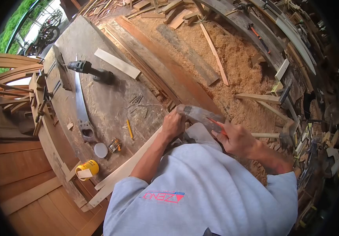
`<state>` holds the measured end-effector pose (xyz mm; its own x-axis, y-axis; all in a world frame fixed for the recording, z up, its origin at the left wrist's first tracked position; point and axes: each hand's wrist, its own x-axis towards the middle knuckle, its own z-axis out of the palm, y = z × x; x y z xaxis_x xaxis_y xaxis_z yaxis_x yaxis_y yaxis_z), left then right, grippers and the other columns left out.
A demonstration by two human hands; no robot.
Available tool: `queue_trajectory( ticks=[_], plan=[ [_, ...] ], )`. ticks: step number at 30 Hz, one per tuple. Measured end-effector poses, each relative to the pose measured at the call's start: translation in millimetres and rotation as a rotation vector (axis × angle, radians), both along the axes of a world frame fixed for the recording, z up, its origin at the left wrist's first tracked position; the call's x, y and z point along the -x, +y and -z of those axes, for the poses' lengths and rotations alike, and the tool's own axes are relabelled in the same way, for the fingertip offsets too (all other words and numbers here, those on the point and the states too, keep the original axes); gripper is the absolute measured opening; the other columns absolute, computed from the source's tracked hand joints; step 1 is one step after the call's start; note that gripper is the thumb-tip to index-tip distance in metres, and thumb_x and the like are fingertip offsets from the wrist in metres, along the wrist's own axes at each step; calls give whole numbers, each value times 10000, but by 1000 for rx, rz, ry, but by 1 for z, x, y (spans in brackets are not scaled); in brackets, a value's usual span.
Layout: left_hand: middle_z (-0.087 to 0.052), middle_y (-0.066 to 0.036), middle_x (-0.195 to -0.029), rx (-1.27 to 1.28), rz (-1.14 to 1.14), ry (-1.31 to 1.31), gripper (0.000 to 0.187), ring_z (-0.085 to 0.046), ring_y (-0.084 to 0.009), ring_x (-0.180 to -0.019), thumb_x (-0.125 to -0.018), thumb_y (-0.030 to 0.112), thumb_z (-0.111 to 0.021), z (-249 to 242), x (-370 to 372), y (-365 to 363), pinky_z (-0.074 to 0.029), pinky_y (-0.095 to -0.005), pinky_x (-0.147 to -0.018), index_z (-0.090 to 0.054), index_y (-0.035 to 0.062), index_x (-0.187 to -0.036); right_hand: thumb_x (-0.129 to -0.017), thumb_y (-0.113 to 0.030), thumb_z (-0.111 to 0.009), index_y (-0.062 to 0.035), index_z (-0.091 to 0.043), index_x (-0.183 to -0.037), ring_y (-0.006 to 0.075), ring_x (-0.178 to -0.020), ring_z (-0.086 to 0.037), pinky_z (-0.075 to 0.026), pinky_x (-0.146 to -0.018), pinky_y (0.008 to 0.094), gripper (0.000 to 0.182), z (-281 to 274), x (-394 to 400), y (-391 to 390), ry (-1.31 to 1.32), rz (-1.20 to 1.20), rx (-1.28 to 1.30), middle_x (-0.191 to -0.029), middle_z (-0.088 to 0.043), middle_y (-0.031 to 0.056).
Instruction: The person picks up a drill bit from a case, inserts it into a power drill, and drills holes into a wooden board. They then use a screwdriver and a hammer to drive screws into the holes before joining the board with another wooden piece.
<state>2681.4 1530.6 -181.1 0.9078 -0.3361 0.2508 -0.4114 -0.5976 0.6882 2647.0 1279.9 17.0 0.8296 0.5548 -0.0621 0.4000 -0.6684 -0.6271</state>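
Note:
My left hand (174, 125) is closed at the near end of a grey-brown flat piece (201, 114), smeared by motion, whose kind I cannot make out. My right hand (238, 139) is closed around a thin red-orange tool (217, 126); its working end is blurred against the grey-brown piece. Both hands are close in front of my grey shirt, near the bench edge. A long pale wood strip (132, 163) runs under my left forearm. Left of that hand, a yellow pencil (130, 129) and a small pile of nails (136, 99) lie on the workbench (110, 106).
The bench also carries a cordless drill (92, 70), a handsaw (82, 114), a pale board (117, 63), a tape measure (115, 145), a white lid (100, 150) and a yellow can (87, 170). Sawdust (232, 67) and offcuts cover the ground beyond. A hammer (258, 38) lies at right.

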Motion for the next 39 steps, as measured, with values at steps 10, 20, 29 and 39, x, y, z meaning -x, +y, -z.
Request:
queue_trajectory(
  ticks=[10,20,29,39],
  plan=[
    [-597,-252,-1282,160,-132,118,608,-641,-415,-1067,-846,89,-680,-10,0,-1,-560,-441,-877,-421,-9,-1387,-969,-121,-601,37,-529,-1039,416,-678,-677,-526,-540,478,187,-10,0,10,100,125,-17,-732,-644,221],
    [-640,-244,-1032,-266,-178,561,542,-659,-423,-952,-755,278,-742,-19,25,25,-541,-508,-799,-494,-9,-1142,-898,4,-598,54,-598,-1201,305,-742,-671,-519,-564,383,308,32,16,18,169,183,80,-922,-681,210],
    [-626,-213,-933,-192,-157,500,403,-682,-370,-829,-741,205,-746,-31,24,28,-572,-451,-704,-515,-20,-984,-1009,-192,-580,40,-558,-1309,153,-638,-560,-459,-602,321,380,12,32,30,263,286,274,-778,-614,56],
    [-578,-235,-1162,-215,-125,499,835,-600,-398,-1091,-758,386,-809,-44,49,61,-492,-481,-927,-410,-38,-1356,-970,-148,-602,-3,-583,-1268,387,-745,-659,-516,-670,419,332,8,-109,50,3,230,226,-895,-677,228]
  ],
)
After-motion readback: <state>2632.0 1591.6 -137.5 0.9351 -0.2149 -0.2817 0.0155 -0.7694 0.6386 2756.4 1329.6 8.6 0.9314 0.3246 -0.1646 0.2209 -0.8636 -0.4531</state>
